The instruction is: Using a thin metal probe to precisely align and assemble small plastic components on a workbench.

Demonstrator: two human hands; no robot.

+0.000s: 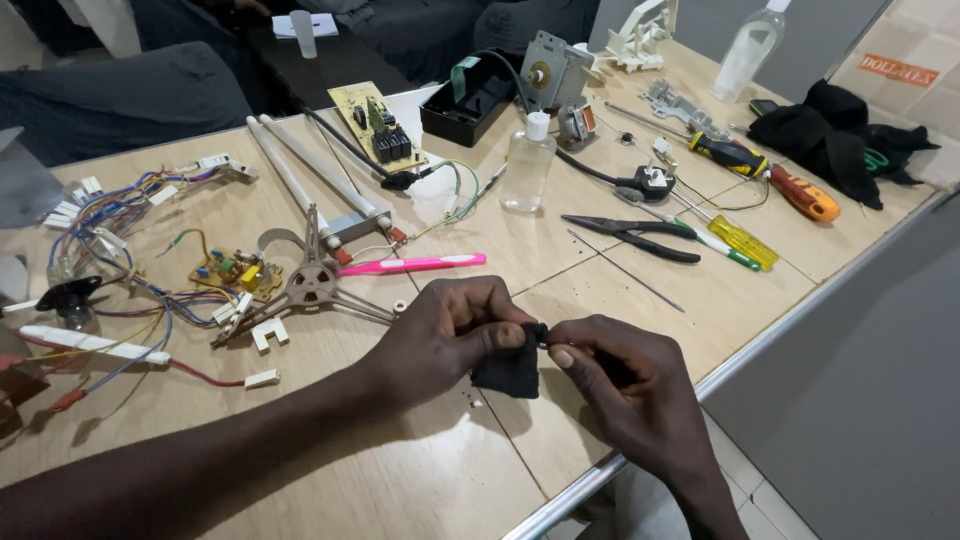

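Small black cloth (508, 372) pinched between fingers of left hand (452, 336) and right hand (625, 385), held just above tabletop (420, 470), pink toothbrush (412, 265) nearby

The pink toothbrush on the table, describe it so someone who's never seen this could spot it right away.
On the wooden table, look just beyond the left hand, right of the three-armed metal bracket. The pink toothbrush lies flat there, pointing left to right. It is the only bright pink thing among the wires, circuit boards and tools.

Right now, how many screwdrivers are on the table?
3. An orange-handled one and a black-and-yellow one lie by the black cloth; a clear yellow one lies beside the pliers. Clutter may hide more.
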